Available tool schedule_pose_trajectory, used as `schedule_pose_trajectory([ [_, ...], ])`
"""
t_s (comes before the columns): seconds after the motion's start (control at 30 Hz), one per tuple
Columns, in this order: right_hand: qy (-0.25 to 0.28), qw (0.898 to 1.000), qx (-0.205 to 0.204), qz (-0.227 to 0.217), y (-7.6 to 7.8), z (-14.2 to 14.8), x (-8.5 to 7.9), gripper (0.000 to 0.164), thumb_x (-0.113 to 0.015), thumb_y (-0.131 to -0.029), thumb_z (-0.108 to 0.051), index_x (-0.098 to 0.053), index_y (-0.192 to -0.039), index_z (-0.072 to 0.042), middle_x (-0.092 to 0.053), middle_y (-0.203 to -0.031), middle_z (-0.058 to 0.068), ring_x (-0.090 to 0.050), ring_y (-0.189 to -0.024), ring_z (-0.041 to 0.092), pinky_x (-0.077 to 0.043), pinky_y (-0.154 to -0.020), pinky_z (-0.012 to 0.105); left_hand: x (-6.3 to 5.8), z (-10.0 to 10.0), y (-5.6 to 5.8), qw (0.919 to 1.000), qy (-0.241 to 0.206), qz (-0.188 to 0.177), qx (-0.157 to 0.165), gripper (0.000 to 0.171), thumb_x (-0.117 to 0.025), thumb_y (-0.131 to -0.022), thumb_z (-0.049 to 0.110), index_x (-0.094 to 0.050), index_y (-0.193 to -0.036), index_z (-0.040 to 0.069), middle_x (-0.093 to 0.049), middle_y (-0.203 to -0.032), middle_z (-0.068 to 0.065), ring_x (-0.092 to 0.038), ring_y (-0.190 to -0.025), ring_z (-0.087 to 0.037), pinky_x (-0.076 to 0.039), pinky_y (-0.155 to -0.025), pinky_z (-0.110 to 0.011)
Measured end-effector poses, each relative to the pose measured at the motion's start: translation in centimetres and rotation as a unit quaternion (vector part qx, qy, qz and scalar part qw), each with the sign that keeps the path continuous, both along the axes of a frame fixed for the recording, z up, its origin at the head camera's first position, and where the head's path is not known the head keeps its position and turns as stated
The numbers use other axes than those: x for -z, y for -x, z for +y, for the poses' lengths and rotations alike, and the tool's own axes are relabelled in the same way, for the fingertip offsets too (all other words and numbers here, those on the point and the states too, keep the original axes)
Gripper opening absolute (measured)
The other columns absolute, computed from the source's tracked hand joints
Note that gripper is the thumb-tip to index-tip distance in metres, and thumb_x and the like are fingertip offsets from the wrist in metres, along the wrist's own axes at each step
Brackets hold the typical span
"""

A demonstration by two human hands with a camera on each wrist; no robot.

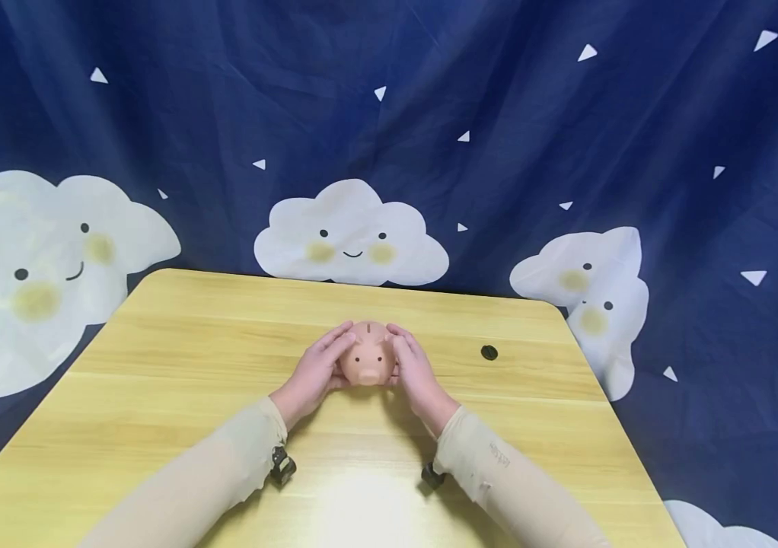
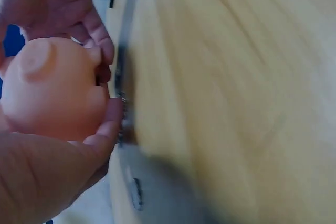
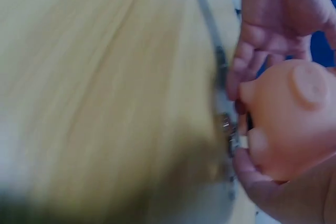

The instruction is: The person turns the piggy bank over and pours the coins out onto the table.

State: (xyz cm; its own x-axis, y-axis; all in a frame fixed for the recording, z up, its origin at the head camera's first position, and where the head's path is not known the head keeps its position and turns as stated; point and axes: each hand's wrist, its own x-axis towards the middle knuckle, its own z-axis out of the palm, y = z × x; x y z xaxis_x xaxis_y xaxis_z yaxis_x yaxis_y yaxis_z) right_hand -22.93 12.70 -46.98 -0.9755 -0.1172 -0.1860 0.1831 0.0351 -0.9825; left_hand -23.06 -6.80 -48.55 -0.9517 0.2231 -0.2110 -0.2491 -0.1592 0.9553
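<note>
A pink piggy bank (image 1: 367, 358) faces me, upright, with a coin slot (image 1: 368, 328) showing on its top. My left hand (image 1: 315, 371) grips its left side and my right hand (image 1: 419, 377) its right side, thumbs high and fingers curved low around it. In the left wrist view, the pig's round snout (image 2: 37, 59) and body show between both hands, fingertips close by its stubby feet. The right wrist view has the same piggy bank (image 3: 294, 119) from the other side. Whether it touches the table I cannot tell.
A small black round disc (image 1: 489, 352) lies on the wooden table (image 1: 224, 335), right of the piggy bank. Behind the table's far edge hangs a dark blue curtain (image 1: 211, 99) with smiling clouds and white triangles. Dark wrist devices (image 1: 282, 466) sit under both sleeves.
</note>
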Motion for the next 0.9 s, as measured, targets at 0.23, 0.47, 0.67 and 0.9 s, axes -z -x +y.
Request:
schedule_pose_trajectory([
  [0.23, 0.034, 0.980, 0.008, 0.195, -0.8, -0.2, -4.4, 0.064, -0.053, -0.102, -0.033, -0.044, -0.160, -0.009, -0.048, -0.160, 0.019, -0.061, -0.119, 0.021, -0.059, -0.095, 0.033, -5.8, 0.5, -1.5, 0.9803, 0.027, 0.191, -0.042, 0.065, -0.066, -0.103, 0.026, -0.045, -0.164, 0.018, -0.035, -0.173, -0.011, -0.060, -0.136, -0.040, -0.060, -0.105, -0.040],
  [0.47, -0.020, 0.971, 0.009, 0.237, -1.6, 0.5, -1.5, 0.053, -0.049, -0.110, -0.029, -0.046, -0.161, -0.014, -0.050, -0.162, 0.014, -0.059, -0.132, 0.025, -0.056, -0.102, 0.031, -2.6, 0.4, -1.8, 0.9698, 0.066, 0.231, -0.045, 0.058, -0.064, -0.108, 0.023, -0.047, -0.163, 0.022, -0.051, -0.161, -0.019, -0.071, -0.106, -0.010, -0.062, -0.088, -0.024],
  [0.67, -0.046, 0.993, 0.013, 0.111, -0.7, 0.4, 0.8, 0.051, -0.048, -0.111, -0.034, -0.049, -0.160, -0.021, -0.054, -0.159, 0.010, -0.060, -0.125, 0.028, -0.054, -0.087, 0.030, 0.5, 0.3, -1.1, 0.9936, 0.031, 0.104, -0.032, 0.060, -0.064, -0.109, 0.038, -0.044, -0.164, 0.027, -0.039, -0.172, -0.004, -0.063, -0.133, -0.031, -0.061, -0.103, -0.040],
  [0.9, -0.008, 0.999, -0.004, 0.053, -0.5, 0.5, 1.0, 0.057, -0.048, -0.109, -0.042, -0.045, -0.161, -0.019, -0.051, -0.160, 0.016, -0.063, -0.120, 0.027, -0.061, -0.087, 0.034, 1.1, 0.2, -0.6, 0.9983, 0.018, 0.048, -0.029, 0.064, -0.063, -0.107, 0.045, -0.043, -0.165, 0.027, -0.043, -0.170, -0.007, -0.070, -0.110, -0.025, -0.063, -0.094, -0.038],
])
